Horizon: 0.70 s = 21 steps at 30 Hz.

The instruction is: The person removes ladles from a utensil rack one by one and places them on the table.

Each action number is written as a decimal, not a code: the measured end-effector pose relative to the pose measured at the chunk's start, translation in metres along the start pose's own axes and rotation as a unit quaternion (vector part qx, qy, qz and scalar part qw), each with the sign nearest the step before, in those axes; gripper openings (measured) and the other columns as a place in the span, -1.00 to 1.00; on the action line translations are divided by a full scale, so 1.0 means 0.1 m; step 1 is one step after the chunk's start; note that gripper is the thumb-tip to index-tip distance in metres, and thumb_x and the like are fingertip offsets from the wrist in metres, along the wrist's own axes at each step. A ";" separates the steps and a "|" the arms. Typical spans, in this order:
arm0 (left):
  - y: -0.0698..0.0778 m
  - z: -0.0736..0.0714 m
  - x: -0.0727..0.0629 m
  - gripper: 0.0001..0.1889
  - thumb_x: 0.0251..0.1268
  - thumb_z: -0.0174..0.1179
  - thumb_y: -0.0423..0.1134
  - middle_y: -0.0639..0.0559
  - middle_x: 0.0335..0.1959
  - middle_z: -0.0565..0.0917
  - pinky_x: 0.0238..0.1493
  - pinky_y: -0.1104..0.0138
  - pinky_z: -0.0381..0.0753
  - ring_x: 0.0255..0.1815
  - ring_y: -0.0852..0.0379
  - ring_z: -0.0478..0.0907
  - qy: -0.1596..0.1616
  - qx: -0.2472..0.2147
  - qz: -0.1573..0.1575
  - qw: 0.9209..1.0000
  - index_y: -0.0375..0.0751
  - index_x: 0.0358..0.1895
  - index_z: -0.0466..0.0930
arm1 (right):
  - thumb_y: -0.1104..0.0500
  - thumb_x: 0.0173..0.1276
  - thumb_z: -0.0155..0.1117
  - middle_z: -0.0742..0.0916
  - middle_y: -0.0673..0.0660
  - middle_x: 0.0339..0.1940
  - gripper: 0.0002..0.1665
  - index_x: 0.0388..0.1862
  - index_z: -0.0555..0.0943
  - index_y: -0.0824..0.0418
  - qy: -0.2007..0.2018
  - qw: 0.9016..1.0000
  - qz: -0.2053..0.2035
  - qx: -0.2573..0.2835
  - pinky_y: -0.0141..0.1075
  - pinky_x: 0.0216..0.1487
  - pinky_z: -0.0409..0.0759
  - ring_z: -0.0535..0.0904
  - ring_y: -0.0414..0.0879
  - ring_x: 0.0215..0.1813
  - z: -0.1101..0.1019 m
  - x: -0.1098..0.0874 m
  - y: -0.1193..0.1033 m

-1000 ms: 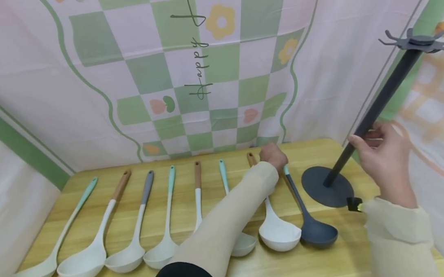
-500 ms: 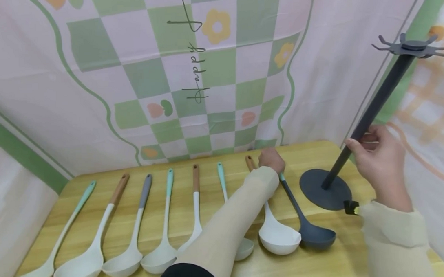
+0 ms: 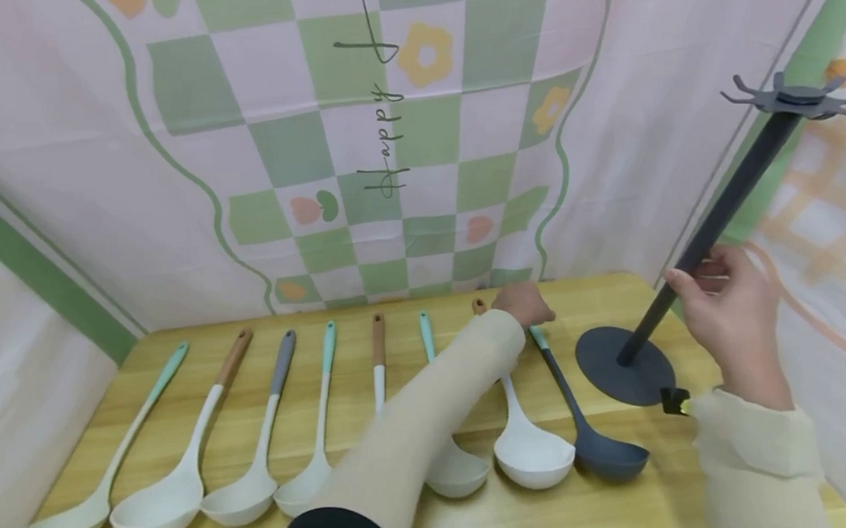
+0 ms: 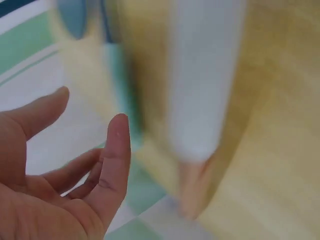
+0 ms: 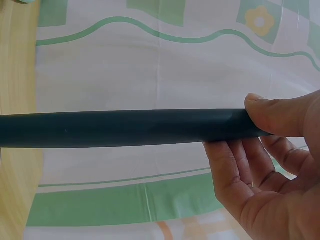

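My left hand is over the handle end of a dark grey ladle with a teal grip, lying on the wooden table. In the left wrist view this hand has thumb and index finger spread, with nothing between them; the ladle's teal grip runs just behind the index fingertip. To its left lies a white ladle with a brown grip, partly covered by the sleeve. My right hand holds the pole of a dark stand between thumb and fingers.
Several more pale ladles lie in a row leftward, among them a grey-handled ladle; my left arm covers some. The stand's round base rests on the table, and hooks ring its top. A checked cloth hangs behind.
The left hand has loosened from the dark grey ladle's handle, and more of the teal grip shows. The handle end has shifted slightly left. The right hand stays on the pole.
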<state>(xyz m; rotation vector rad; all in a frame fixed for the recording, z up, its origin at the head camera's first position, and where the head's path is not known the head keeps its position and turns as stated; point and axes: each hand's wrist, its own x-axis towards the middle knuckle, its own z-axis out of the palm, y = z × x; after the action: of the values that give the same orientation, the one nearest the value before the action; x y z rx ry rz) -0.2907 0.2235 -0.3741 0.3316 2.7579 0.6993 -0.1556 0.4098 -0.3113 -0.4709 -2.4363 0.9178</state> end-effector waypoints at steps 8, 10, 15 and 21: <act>-0.27 -1.06 -0.44 -0.50 0.51 0.31 -0.04 -0.01 0.27 0.71 0.13 0.42 0.72 0.19 0.14 0.68 0.089 -0.078 0.166 0.979 -0.14 0.40 0.57 | -0.04 0.53 0.26 0.47 -0.24 -0.08 -0.30 0.44 0.44 0.40 0.021 1.000 0.016 0.005 -0.77 -0.21 0.36 0.29 -0.68 -0.24 0.04 0.02 0.03; -0.46 -1.33 -0.57 -0.48 0.54 0.28 -0.07 -0.06 0.26 0.69 0.10 0.39 0.73 0.15 0.12 0.68 0.119 -0.109 0.187 0.969 -0.15 0.45 0.52 | -0.05 0.54 0.25 0.47 -0.18 -0.02 -0.29 0.47 0.43 0.36 0.025 0.999 0.029 -0.009 -0.73 -0.18 0.39 0.26 -0.67 -0.24 0.07 0.00 0.02; -1.02 -1.89 -0.97 -0.54 0.50 0.32 -0.19 -0.22 0.17 0.73 0.06 0.25 0.79 0.05 -0.04 0.74 0.271 -0.139 0.260 0.916 -0.28 0.35 0.59 | -0.04 0.55 0.24 0.42 -0.23 0.01 -0.31 0.50 0.44 0.29 0.052 0.997 0.052 -0.031 -0.70 -0.02 0.43 0.19 -0.71 -0.26 0.08 -0.02 -0.01; -1.79 -2.10 -1.55 -0.55 0.40 0.41 -0.27 -0.23 0.18 0.75 0.01 0.08 0.83 0.06 -0.14 0.74 0.400 -0.146 0.249 0.870 -0.30 0.30 0.63 | -0.05 0.55 0.22 0.34 -0.35 0.00 -0.28 0.53 0.39 0.29 0.034 0.997 0.072 -0.019 -0.63 0.11 0.48 0.18 -0.70 -0.21 0.12 -0.05 -0.08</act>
<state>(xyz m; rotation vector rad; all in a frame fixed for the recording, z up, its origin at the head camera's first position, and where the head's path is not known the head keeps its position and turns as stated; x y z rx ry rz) -0.2395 -0.0641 -0.2525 0.8718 3.2403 1.6975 -0.1588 0.3956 -0.3154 -0.6869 -2.3859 0.9006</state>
